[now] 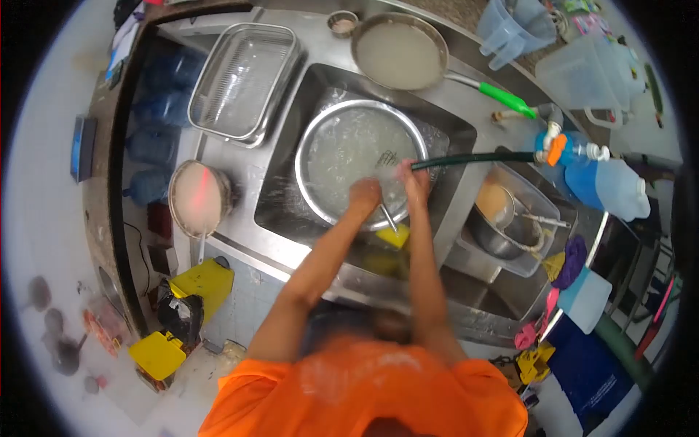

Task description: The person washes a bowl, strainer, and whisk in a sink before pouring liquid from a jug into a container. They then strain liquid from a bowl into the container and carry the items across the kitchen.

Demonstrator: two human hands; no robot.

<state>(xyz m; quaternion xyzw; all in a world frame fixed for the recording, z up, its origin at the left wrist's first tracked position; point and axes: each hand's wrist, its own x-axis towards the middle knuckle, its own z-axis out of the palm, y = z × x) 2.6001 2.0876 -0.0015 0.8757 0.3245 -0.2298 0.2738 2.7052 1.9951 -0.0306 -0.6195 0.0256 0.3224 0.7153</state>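
A wide round metal basin (301, 171) of cloudy water sits in the steel sink (273, 207). Over its lower part is my left hand (365, 194), fingers closed at what looks like a whisk. The whisk's metal handle (389, 218) shows beside the hand and crosses the rim, while dark looped wires (387, 158) show beyond the fingers. My right hand (416, 186) is closed around the end of a dark green hose (473, 158), directed over the basin. Close to the rim lies a yellow sponge (394, 236).
A wire-mesh basket (272, 131) and a white-filled pot (196, 200) stand on the left counter. Behind the sink is a green-handled pan (400, 52). To the right are a plastic tub (528, 269) holding a metal pot (502, 237), and a blue-liquid jug (608, 186).
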